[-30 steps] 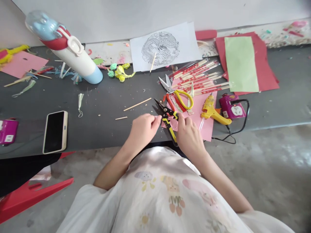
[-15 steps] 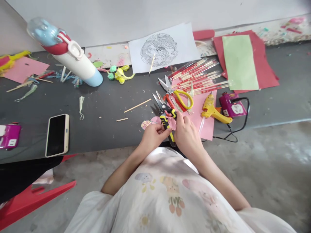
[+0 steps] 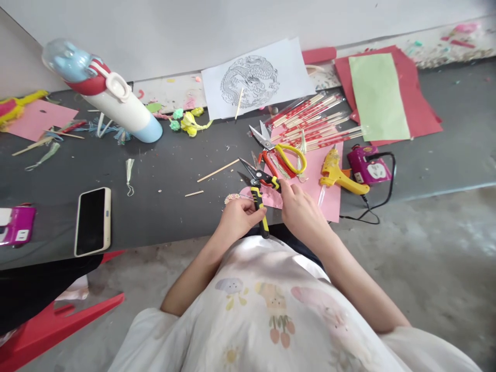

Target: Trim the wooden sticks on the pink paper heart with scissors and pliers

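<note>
1. Spreading their blades near the centre of the frame, the black-and-yellow pliers [image 3: 257,193] sit over the desk's near edge, between the two hands.
2. The right hand [image 3: 304,209] has its fingers closed on one handle; the left hand [image 3: 241,217] lays its thumb across the other, fingers curled, though I cannot tell whether they grip it or something behind it.
3. Close to the left hand lie a pink round piece [image 3: 245,192] and a beaded disc [image 3: 231,198], both partly hidden; beyond the blades, scissors [image 3: 276,146] and red tassels [image 3: 270,161] crowd the space on pink paper [image 3: 331,205].
4. Farther off are packets of sticks [image 3: 302,123], a yellow glue gun [image 3: 336,174] and a purple box [image 3: 368,164] to the right, a loose stick [image 3: 218,170] left of centre, and a phone [image 3: 93,222] and bottle [image 3: 127,113] on the left.
5. The blades point to the upper left; one handle runs down the frame, slightly rightward, and the other goes right.
6. The dark grey desk [image 3: 170,217] spans the frame, with a dragon drawing [image 3: 251,80] at its back against a pale panel [image 3: 232,26]; grey floor [image 3: 445,248] shows at lower right.
</note>
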A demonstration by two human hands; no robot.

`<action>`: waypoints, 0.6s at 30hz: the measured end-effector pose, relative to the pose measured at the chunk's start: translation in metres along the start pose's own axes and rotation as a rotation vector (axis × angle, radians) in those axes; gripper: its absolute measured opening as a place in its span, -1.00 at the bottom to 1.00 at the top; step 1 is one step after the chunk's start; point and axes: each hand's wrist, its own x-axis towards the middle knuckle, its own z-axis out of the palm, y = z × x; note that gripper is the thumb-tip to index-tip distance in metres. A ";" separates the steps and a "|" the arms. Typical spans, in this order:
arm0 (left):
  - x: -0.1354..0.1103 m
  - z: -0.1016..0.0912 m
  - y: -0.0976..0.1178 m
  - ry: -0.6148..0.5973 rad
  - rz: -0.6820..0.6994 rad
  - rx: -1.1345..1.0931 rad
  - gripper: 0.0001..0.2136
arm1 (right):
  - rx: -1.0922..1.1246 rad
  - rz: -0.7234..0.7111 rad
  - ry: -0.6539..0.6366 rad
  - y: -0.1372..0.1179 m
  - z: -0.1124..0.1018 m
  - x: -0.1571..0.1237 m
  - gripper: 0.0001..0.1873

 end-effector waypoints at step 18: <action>0.013 -0.016 -0.007 -0.002 0.086 -0.258 -0.69 | -0.040 0.367 0.101 0.090 -0.038 -0.019 -0.59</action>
